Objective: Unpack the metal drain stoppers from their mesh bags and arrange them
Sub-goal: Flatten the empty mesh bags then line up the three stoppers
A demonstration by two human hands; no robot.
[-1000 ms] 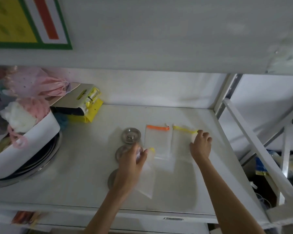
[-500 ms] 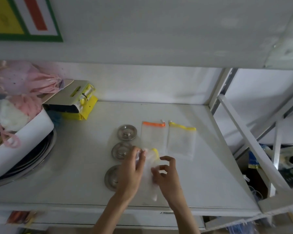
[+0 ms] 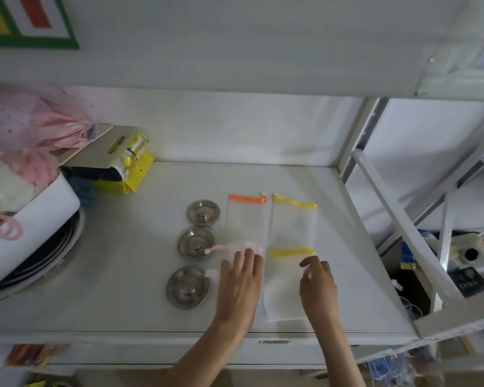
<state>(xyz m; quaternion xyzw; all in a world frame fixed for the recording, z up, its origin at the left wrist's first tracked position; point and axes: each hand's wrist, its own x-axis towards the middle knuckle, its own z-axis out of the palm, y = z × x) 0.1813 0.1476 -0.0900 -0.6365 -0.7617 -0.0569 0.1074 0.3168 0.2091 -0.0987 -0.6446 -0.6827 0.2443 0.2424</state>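
Three round metal drain stoppers lie in a column on the white shelf [image 3: 129, 275]: a far one [image 3: 203, 213], a middle one [image 3: 196, 244] and a near one [image 3: 187, 286]. To their right, an orange-trimmed mesh bag [image 3: 246, 222] and a yellow-trimmed mesh bag [image 3: 294, 224] lie flat side by side, both looking empty. My left hand [image 3: 241, 283] rests flat on a pink-trimmed mesh bag [image 3: 229, 248] beside the near stopper. My right hand [image 3: 317, 283] pinches the right edge of a second yellow-trimmed bag [image 3: 282, 291], flat on the shelf in front of the first.
A white tub [image 3: 39, 219] full of pink and white bath puffs sits on stacked metal basins [image 3: 53, 263] at the left. A yellow package [image 3: 123, 169] lies behind it. The shelf upright [image 3: 355, 141] and a slanted brace [image 3: 403, 224] border the right side.
Both hands held a yellow-trimmed bag together near the shelf front. That bag now lies flat at the right, and my left hand has moved onto a pink-trimmed bag.
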